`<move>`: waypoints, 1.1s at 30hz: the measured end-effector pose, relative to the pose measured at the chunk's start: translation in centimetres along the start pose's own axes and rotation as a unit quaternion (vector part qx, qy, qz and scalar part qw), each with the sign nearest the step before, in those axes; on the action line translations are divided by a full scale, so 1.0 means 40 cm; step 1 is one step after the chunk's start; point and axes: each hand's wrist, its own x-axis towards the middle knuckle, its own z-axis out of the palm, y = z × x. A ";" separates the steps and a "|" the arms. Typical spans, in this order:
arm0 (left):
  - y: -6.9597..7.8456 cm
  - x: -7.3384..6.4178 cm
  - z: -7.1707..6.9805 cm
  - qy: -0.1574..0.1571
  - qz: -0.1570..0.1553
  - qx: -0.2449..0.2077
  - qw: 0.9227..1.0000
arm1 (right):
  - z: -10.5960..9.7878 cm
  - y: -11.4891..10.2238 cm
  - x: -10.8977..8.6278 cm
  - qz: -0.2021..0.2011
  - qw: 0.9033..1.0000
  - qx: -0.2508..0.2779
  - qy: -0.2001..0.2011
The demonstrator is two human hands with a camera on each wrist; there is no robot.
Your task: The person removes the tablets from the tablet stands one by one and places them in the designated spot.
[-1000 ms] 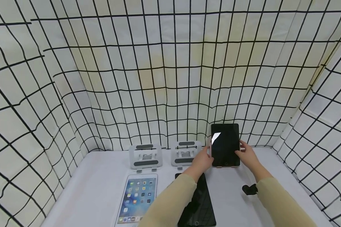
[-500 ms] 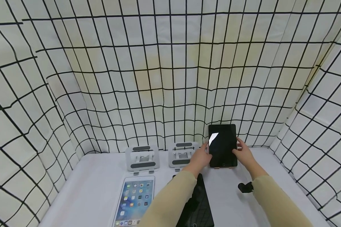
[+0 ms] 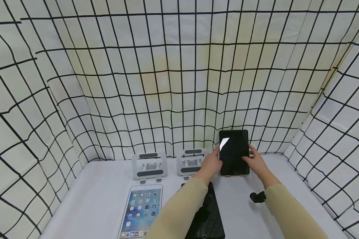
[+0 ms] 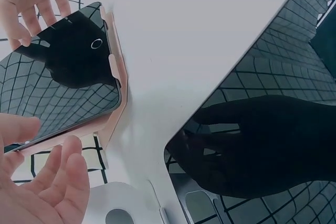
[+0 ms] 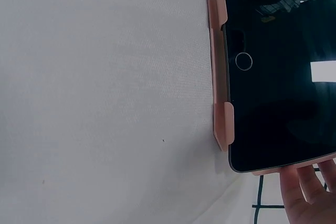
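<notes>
A black tablet (image 3: 234,152) leans upright in a pink stand (image 5: 220,77), whose two lips hook over its lower edge. My left hand (image 3: 210,165) holds the tablet's left side, thumb toward the front; in the left wrist view its fingers (image 4: 65,182) lie by the stand's edge. On the opposite side my right hand (image 3: 256,162) pinches the tablet, its thumb over the screen's border and its fingers behind. Below my left forearm lies a larger black tablet (image 3: 207,215), partly covered by the sleeve. A white tablet (image 3: 142,209) with a lit home screen lies to its left.
Two white tablet stands with grey pads, a left one (image 3: 149,166) and a right one (image 3: 191,162), stand at the back of the white table (image 3: 86,196). Black-gridded white cloth walls (image 3: 182,83) enclose the table. A small black object (image 3: 258,197) shows beside my right sleeve.
The head view has shifted slightly. My right thumb has slid a little inward over the screen's edge. Both hands stay at the tablet's sides, and the tablet keeps its place in the stand.
</notes>
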 end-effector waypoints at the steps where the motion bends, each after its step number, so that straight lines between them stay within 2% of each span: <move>1: -0.001 0.001 0.002 -0.002 -0.002 0.001 1.000 | 0.001 0.002 0.000 0.000 1.000 0.001 0.000; 9: 0.002 -0.006 0.007 0.009 0.000 0.013 1.000 | 0.001 0.013 -0.010 0.010 0.999 0.032 -0.005; 15: 0.012 -0.018 0.005 0.018 0.002 0.014 1.000 | -0.002 0.014 -0.012 0.006 0.999 0.038 0.007; 20: 0.012 -0.023 0.015 0.049 0.018 0.016 0.998 | -0.003 0.020 -0.013 -0.016 0.999 0.032 0.029; 27: -0.004 -0.030 0.027 0.102 0.049 -0.039 0.993 | -0.003 0.029 -0.022 -0.043 0.997 0.010 0.065; 33: -0.018 -0.028 0.028 0.114 0.070 -0.071 0.988 | 0.001 0.035 -0.027 -0.066 0.994 0.000 0.093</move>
